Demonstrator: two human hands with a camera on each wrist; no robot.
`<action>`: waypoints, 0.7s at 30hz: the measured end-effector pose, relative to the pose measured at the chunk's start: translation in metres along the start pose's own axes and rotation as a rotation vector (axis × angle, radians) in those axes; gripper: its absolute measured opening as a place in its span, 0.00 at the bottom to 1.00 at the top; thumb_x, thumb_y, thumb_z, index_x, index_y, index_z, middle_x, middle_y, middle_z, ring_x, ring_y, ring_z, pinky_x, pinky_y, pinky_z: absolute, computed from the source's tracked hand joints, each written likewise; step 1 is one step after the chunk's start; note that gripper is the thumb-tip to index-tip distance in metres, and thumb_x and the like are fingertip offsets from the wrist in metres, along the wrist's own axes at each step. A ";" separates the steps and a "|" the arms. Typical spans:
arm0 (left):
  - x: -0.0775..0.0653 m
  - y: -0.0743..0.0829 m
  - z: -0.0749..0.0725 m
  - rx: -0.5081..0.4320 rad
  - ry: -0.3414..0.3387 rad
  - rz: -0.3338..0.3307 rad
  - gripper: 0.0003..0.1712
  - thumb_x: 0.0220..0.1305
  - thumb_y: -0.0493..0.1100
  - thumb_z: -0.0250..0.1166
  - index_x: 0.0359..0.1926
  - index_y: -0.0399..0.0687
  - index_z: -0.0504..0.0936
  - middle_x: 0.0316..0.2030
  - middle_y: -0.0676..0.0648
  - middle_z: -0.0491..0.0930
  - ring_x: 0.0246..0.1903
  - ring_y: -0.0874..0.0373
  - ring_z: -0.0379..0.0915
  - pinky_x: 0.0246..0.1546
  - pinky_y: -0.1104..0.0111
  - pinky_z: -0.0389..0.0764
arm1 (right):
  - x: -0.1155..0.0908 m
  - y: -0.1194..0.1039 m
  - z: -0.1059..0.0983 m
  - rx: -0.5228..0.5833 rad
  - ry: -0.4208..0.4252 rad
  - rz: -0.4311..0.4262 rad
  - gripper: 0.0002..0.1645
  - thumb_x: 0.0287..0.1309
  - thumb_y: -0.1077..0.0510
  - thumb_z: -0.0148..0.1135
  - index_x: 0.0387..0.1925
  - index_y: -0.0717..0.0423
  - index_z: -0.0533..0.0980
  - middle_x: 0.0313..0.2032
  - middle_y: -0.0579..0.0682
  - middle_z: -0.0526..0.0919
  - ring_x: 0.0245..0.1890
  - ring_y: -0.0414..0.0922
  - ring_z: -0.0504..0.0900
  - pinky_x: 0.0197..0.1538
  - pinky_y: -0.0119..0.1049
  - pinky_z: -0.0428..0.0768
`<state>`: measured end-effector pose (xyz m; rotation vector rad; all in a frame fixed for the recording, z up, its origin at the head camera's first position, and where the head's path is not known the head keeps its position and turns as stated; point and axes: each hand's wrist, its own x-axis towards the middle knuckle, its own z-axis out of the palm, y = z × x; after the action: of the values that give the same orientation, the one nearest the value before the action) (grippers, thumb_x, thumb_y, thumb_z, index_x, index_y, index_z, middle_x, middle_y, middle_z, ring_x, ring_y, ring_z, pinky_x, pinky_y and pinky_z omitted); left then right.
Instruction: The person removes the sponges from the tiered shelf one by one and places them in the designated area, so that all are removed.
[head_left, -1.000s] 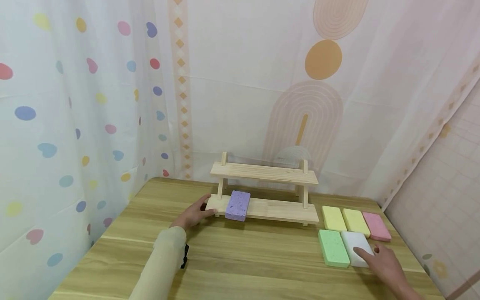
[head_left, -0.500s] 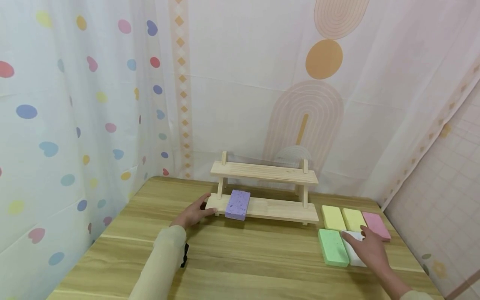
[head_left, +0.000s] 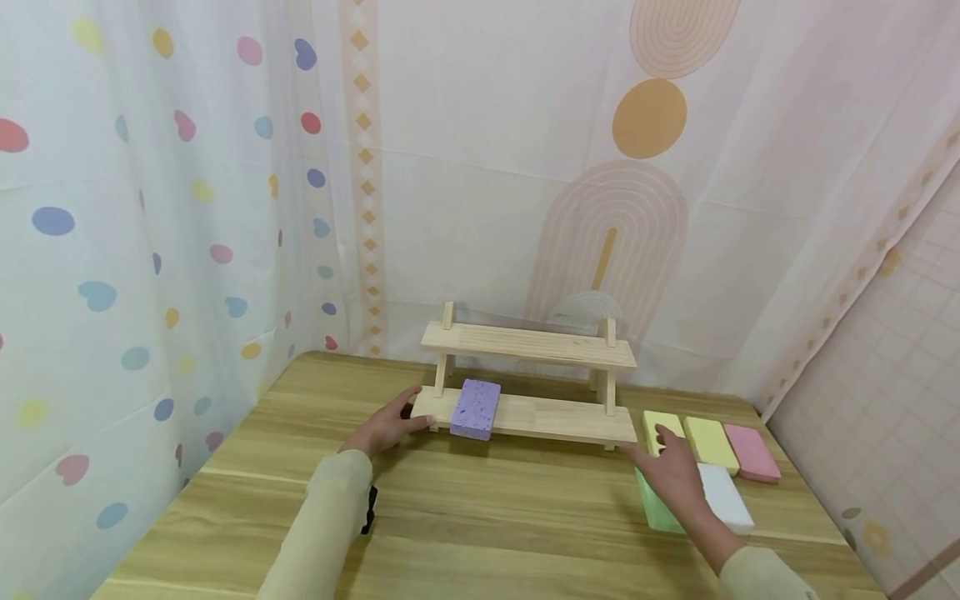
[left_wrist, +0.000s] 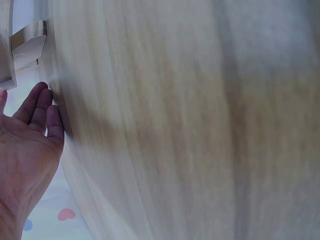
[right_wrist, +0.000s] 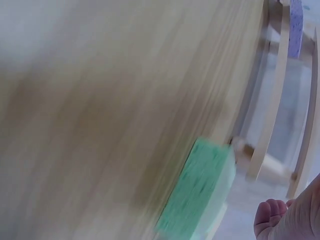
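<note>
My left hand (head_left: 386, 427) rests at the left end of a two-tier wooden shelf (head_left: 555, 418), thumb in front of the lower board. Its fingers look relaxed and nearly straight in the left wrist view (left_wrist: 30, 145). A purple sponge (head_left: 476, 408) lies on the lower board's left part. Over the sponges at the right, my right hand (head_left: 675, 477) hovers with nothing in it, partly covering a green sponge (head_left: 656, 507) and a yellow sponge (head_left: 660, 421). A white sponge (head_left: 726, 500) lies right beside the hand. In the right wrist view the green sponge (right_wrist: 195, 190) stays on the table.
Another yellow sponge (head_left: 711, 443) and a pink sponge (head_left: 752, 454) lie in the back row at the right. The wooden table (head_left: 480, 533) meets patterned curtains (head_left: 480, 225) behind and at both sides. The shelf's upper board (head_left: 528, 344) bears nothing.
My right hand has moved left, from over the white sponge to over the green one, still without a sponge. The left hand, shelf and sponges have stayed put.
</note>
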<state>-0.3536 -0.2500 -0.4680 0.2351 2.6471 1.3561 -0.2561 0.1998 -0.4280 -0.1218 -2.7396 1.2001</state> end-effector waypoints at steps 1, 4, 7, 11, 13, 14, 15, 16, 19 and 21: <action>0.000 0.000 0.000 0.002 0.001 -0.002 0.50 0.68 0.58 0.63 0.79 0.46 0.47 0.67 0.32 0.65 0.66 0.39 0.61 0.65 0.45 0.61 | 0.001 -0.003 0.005 0.014 0.003 -0.011 0.54 0.62 0.39 0.64 0.69 0.78 0.56 0.63 0.77 0.65 0.62 0.71 0.67 0.57 0.61 0.72; 0.000 -0.001 0.000 0.007 -0.001 0.000 0.50 0.68 0.59 0.64 0.78 0.45 0.47 0.67 0.32 0.65 0.66 0.39 0.61 0.65 0.45 0.62 | 0.004 -0.012 0.018 0.058 0.000 -0.027 0.53 0.62 0.41 0.65 0.70 0.76 0.56 0.64 0.76 0.64 0.63 0.69 0.66 0.59 0.61 0.71; 0.001 -0.001 0.001 0.009 -0.004 0.001 0.50 0.68 0.59 0.64 0.78 0.45 0.48 0.67 0.32 0.65 0.66 0.39 0.62 0.65 0.45 0.62 | 0.005 -0.023 0.031 0.072 0.006 -0.041 0.54 0.61 0.40 0.66 0.70 0.75 0.57 0.63 0.75 0.65 0.62 0.68 0.67 0.58 0.60 0.71; 0.001 -0.001 0.001 0.014 -0.003 0.006 0.50 0.68 0.59 0.64 0.78 0.45 0.48 0.67 0.32 0.66 0.65 0.39 0.62 0.65 0.45 0.62 | 0.007 -0.039 0.050 0.070 0.027 -0.056 0.53 0.59 0.40 0.68 0.69 0.74 0.60 0.61 0.73 0.68 0.60 0.67 0.70 0.57 0.60 0.72; 0.002 -0.001 0.001 0.016 -0.001 0.005 0.50 0.68 0.59 0.63 0.78 0.45 0.48 0.67 0.32 0.66 0.65 0.39 0.62 0.65 0.45 0.63 | 0.009 -0.046 0.059 0.079 0.024 -0.058 0.53 0.58 0.40 0.68 0.69 0.72 0.60 0.61 0.72 0.69 0.61 0.66 0.70 0.58 0.60 0.72; 0.003 -0.001 0.001 0.017 -0.002 0.006 0.50 0.68 0.59 0.63 0.78 0.45 0.47 0.67 0.31 0.65 0.65 0.38 0.62 0.64 0.45 0.63 | 0.009 -0.051 0.064 0.086 0.020 -0.058 0.53 0.58 0.40 0.68 0.69 0.72 0.60 0.61 0.72 0.69 0.61 0.66 0.69 0.58 0.60 0.71; 0.003 -0.002 0.001 0.018 -0.006 0.005 0.50 0.68 0.59 0.63 0.78 0.45 0.47 0.67 0.31 0.65 0.65 0.39 0.62 0.64 0.45 0.62 | 0.010 -0.055 0.069 0.092 0.015 -0.055 0.53 0.57 0.40 0.69 0.69 0.72 0.60 0.61 0.72 0.68 0.61 0.66 0.69 0.58 0.60 0.71; 0.003 -0.002 0.000 0.013 -0.006 0.000 0.51 0.68 0.59 0.63 0.79 0.45 0.47 0.67 0.32 0.65 0.66 0.39 0.62 0.65 0.45 0.62 | 0.010 -0.059 0.074 0.099 0.008 -0.054 0.53 0.58 0.39 0.68 0.69 0.72 0.60 0.61 0.71 0.68 0.61 0.66 0.69 0.58 0.60 0.71; 0.002 -0.001 0.000 0.008 -0.009 0.002 0.50 0.69 0.58 0.63 0.78 0.44 0.47 0.67 0.31 0.65 0.66 0.38 0.62 0.65 0.45 0.62 | 0.010 -0.072 0.089 0.111 0.004 -0.061 0.53 0.57 0.39 0.69 0.69 0.73 0.61 0.61 0.71 0.68 0.60 0.66 0.70 0.58 0.60 0.72; 0.001 -0.001 0.000 0.004 -0.007 0.003 0.50 0.69 0.58 0.63 0.78 0.44 0.47 0.67 0.31 0.65 0.65 0.39 0.62 0.65 0.45 0.62 | 0.009 -0.080 0.098 0.116 0.010 -0.064 0.53 0.56 0.40 0.70 0.69 0.72 0.61 0.60 0.70 0.69 0.59 0.66 0.71 0.58 0.59 0.73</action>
<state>-0.3549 -0.2501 -0.4688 0.2439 2.6453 1.3486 -0.2827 0.0753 -0.4337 -0.0272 -2.6356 1.3334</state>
